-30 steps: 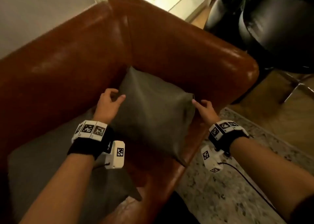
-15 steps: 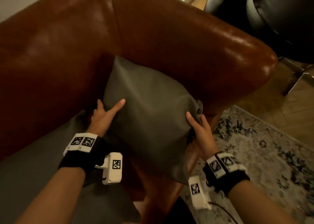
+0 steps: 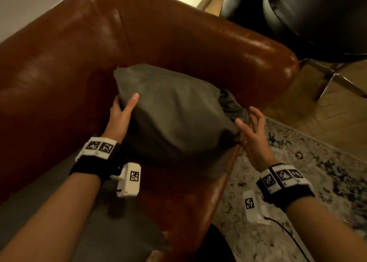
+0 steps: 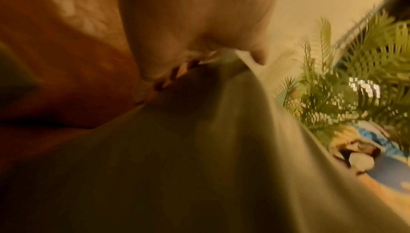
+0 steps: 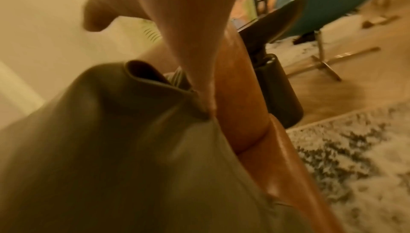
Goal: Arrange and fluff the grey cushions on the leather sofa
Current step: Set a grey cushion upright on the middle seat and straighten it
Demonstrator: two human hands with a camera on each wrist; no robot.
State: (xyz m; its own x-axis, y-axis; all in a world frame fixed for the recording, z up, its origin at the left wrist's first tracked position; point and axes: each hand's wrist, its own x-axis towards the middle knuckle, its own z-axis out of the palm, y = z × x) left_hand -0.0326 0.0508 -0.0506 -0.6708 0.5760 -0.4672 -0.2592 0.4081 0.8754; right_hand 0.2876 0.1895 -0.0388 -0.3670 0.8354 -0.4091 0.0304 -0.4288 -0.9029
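- Head view: the left hand [image 3: 121,114] grips the left edge of the grey cushion [image 3: 174,118], thumb laid flat across the front face and the other fingers hidden behind the fabric. The right hand [image 3: 252,130] is spread, fingers loosely fanned, with the thumb tip and palm meeting the cushion's right corner, where the cover bunches into a loose fold.
- The cushion sits in the corner of the brown leather sofa [image 3: 198,43], between backrest and armrest, tilted towards the camera. A second grey cushion [image 3: 49,212] lies flat on the seat under the left forearm.
- Judging by the creases and the way the cover sags, the cushion is light, soft and easily squashed; the two side edges look the best places to hold it for plumping, since the slack corner would only pull the cover.
- Left wrist view: blurred, but the hand's fingers [image 4: 195,17] pinch a ridge of the grey cover [image 4: 221,131], with sofa leather to the left and a green palm plant [image 4: 355,72] behind.
- Right wrist view: a straight finger [image 5: 195,61] presses into the cushion's folded corner [image 5: 150,82] just beside the leather armrest [image 5: 239,105]; a patterned rug [image 5: 355,158] lies beyond.
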